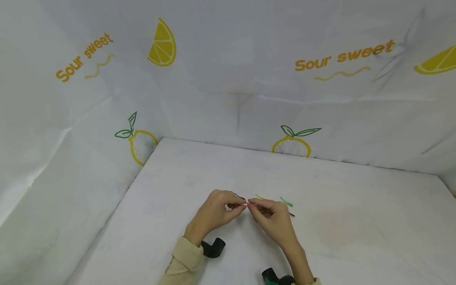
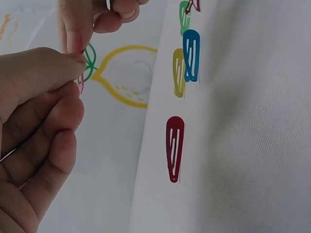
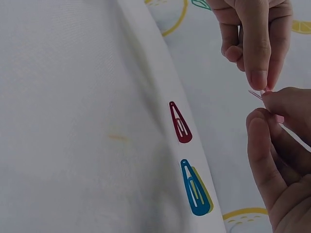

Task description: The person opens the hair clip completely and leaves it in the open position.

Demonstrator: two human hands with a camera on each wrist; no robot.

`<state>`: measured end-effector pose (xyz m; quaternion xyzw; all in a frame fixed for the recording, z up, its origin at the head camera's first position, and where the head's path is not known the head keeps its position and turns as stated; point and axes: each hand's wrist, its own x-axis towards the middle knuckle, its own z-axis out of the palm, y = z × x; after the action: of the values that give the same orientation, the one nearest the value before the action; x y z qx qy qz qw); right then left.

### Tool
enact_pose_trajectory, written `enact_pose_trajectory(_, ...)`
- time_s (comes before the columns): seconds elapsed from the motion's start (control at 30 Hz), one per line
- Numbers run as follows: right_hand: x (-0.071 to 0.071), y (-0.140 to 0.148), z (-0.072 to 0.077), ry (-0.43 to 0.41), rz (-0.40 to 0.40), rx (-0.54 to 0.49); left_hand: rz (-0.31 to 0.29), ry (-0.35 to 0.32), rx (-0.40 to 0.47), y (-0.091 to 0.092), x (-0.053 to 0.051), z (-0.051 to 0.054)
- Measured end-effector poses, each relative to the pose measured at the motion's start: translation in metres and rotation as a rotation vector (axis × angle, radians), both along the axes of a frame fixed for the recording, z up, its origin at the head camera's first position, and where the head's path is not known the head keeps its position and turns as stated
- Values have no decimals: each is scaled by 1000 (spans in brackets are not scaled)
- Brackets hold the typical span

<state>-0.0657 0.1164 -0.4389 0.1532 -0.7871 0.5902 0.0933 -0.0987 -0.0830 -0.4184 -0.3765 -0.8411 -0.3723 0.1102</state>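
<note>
A small pink snap hair clip (image 3: 280,118) is pinched between thumb and fingertips of both hands, mostly hidden by the fingers. My left hand (image 1: 216,209) grips it from the left side, its other fingers curled in. From the right, my right hand (image 1: 274,221) holds it with thumb and index finger, and the fingertips of the two hands nearly meet. Just beyond the hands on the table lie a dark red hair clip (image 2: 175,126), a blue hair clip (image 2: 192,40) overlapping a yellow hair clip (image 2: 178,58), and a green hair clip (image 2: 183,14).
Another dark red clip (image 2: 194,4) is cut off at the top of the left wrist view. The white table (image 1: 171,170) meets a white cloth wall (image 1: 228,111) printed with lemons and lettering at the back and left.
</note>
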Motion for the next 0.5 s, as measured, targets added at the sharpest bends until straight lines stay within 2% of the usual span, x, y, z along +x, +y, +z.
enact_pose_trajectory(0.13,0,0,1,18,-22,34,10,1,7,-1,0,1)
enact_pose_trajectory(0.27,0,-1,0,75,-28,67,13,1,-1,-1,-1,1)
enact_pose_trajectory(0.5,0,-3,-2,133,-68,152,29,0,-46,-2,0,0)
